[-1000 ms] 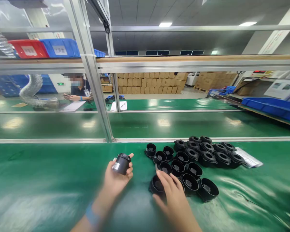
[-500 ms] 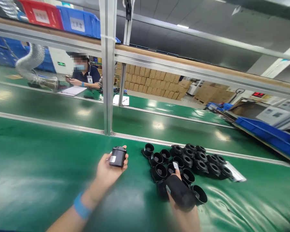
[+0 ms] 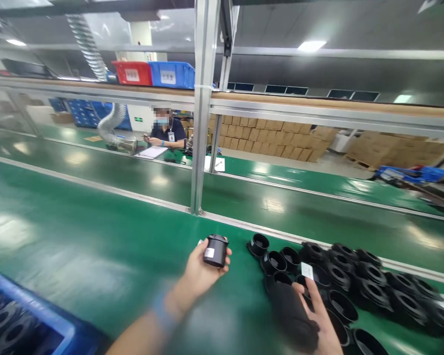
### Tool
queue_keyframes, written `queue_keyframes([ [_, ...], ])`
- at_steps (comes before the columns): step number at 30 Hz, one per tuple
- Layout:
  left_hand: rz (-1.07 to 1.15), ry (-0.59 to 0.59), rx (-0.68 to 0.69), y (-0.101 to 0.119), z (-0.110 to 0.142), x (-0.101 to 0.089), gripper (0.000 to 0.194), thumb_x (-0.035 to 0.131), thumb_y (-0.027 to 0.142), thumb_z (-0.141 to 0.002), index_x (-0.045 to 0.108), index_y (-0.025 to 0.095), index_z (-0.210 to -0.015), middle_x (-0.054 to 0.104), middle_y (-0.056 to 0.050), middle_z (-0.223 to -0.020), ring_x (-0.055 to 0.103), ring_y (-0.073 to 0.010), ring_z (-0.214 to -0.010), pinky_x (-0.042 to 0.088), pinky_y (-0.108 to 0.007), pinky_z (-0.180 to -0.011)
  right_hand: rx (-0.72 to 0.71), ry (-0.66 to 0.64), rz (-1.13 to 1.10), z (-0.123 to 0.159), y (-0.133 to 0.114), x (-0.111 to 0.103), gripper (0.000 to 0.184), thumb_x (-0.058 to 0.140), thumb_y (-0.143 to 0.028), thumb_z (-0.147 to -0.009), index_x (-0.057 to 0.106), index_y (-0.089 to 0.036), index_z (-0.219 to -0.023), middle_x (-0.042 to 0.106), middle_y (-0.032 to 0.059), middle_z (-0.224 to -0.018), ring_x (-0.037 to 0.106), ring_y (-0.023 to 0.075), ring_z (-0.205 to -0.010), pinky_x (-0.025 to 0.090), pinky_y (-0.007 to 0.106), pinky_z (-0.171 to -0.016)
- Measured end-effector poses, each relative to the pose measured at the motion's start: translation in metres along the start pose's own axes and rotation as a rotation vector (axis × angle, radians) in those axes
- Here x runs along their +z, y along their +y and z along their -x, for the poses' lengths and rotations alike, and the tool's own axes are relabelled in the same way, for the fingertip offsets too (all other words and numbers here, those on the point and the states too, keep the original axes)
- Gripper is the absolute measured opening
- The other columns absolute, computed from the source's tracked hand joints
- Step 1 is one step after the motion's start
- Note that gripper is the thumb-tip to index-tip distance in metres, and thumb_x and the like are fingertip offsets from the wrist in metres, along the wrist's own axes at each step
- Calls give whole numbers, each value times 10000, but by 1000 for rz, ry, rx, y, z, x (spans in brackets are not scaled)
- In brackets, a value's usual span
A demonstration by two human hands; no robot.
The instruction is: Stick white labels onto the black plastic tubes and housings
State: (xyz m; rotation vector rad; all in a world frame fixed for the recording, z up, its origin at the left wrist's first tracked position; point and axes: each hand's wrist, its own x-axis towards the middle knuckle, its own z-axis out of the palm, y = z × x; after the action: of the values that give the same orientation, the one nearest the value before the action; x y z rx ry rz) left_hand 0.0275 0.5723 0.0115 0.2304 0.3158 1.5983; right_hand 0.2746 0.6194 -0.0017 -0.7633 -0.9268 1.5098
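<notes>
My left hand (image 3: 203, 273) is wrapped round a black cylindrical housing (image 3: 216, 252), which carries a small white label and is held just above the green work surface. A white sticker (image 3: 307, 271) sits at the raised fingertip of my right hand (image 3: 323, 315). That same hand grips a larger dark rounded cylinder (image 3: 292, 315), blurred by motion, its lower fingers hidden. Beside and behind it, several black cup-like housings (image 3: 274, 261) stand with open tops up. Further right are several black parts with ring-shaped tops (image 3: 373, 291).
At lower left, a blue bin (image 3: 55, 320) holds black ring-shaped parts. A metal post (image 3: 202, 123) rises from the rail (image 3: 237, 224) behind the green surface (image 3: 133, 236). Red (image 3: 133, 74) and blue bins (image 3: 172, 74) sit on the shelf. A masked person (image 3: 168, 130) sits across the line.
The view has swung left and up, bringing the blue bin into sight at lower left. Both hands keep their black parts; the right fingertip with the sticker now points up more clearly.
</notes>
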Motion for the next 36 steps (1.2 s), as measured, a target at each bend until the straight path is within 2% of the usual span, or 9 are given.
queue_keyframes([
  [3, -77, -1, 28, -2, 4, 1, 482, 645, 377, -853, 583, 60, -1212, 657, -179, -1041, 640, -219, -841, 488, -294, -745, -258, -14, 305, 4, 10, 12, 568, 723, -305, -887, 481, -286, -1400, 603, 75, -1184, 641, 182, -943, 574, 268, -807],
  [6, -244, 26, 104, -6, 9, 1, 492, 727, 256, -783, 596, 97, -1230, 665, -172, -1140, 643, -257, -1001, 478, -331, -896, -676, -212, 761, 9, 31, 16, 371, 564, -229, -968, 559, -291, -1334, 599, 98, -1143, 643, 238, -968, 577, 381, -857],
  [8, -350, 59, 151, -10, 10, 0, 518, 764, 222, -744, 603, 145, -1231, 664, -146, -1180, 624, -279, -1088, 464, -352, -951, -812, -333, 978, 12, 47, 14, 397, 461, -180, -991, 552, -316, -1353, 609, 96, -1135, 651, 251, -985, 597, 390, -839],
  [15, -825, 198, 283, -26, 7, -1, 624, 849, 266, -652, 595, 236, -1221, 664, -97, -1199, 609, -295, -1125, 500, -350, -925, -876, -318, 1171, 31, 70, -4, 547, 439, -120, -942, 430, -320, -1451, 632, 83, -1151, 649, 262, -1004, 605, 398, -845],
  [20, -1245, 207, 297, -37, 1, -10, 595, 806, 307, -672, 581, 248, -1220, 614, -99, -1275, 566, -322, -1187, 414, -479, -1061, -922, -306, 1172, 38, 71, -10, 613, 420, -78, -884, 375, -230, -1476, 587, 129, -1209, 602, 293, -1063, 570, 474, -869],
  [24, -1524, 140, 348, -42, -7, -29, 546, 734, 302, -697, 598, 225, -1220, 573, -125, -1318, 496, -351, -1266, 313, -554, -1128, -988, -184, 1111, 35, 33, -19, 578, 479, -72, -904, 397, -246, -1448, 571, 126, -1202, 575, 293, -1089, 539, 487, -891],
  [29, -1652, 71, 336, -46, -15, -50, 581, 668, 312, -741, 548, 246, -1306, 538, -123, -1360, 458, -359, -1309, 284, -576, -1142, -996, 270, 1156, -30, -60, -74, 581, 550, -187, -947, 312, -244, -1475, 569, 111, -1151, 592, 276, -1073, 462, 520, -993],
  [33, -1706, 50, 335, -48, -17, -53, 613, 624, 277, -797, 483, 256, -1394, 514, -124, -1391, 447, -353, -1321, 278, -568, -1145, -878, 203, 1256, -96, -107, -119, 536, 638, -383, -857, 520, -157, -1328, 591, 152, -1110, 622, 318, -972, 494, 554, -910],
  [36, -1761, 13, 339, -47, -13, -48, 645, 605, 235, -818, 441, 271, -1441, 515, -127, -1395, 452, -338, -1309, 291, -543, -1136, -826, 146, 1210, -120, -112, -127, 474, 720, -530, -706, 683, -172, -1015, 622, 149, -893, 614, 377, -832, 488, 642, -800],
])
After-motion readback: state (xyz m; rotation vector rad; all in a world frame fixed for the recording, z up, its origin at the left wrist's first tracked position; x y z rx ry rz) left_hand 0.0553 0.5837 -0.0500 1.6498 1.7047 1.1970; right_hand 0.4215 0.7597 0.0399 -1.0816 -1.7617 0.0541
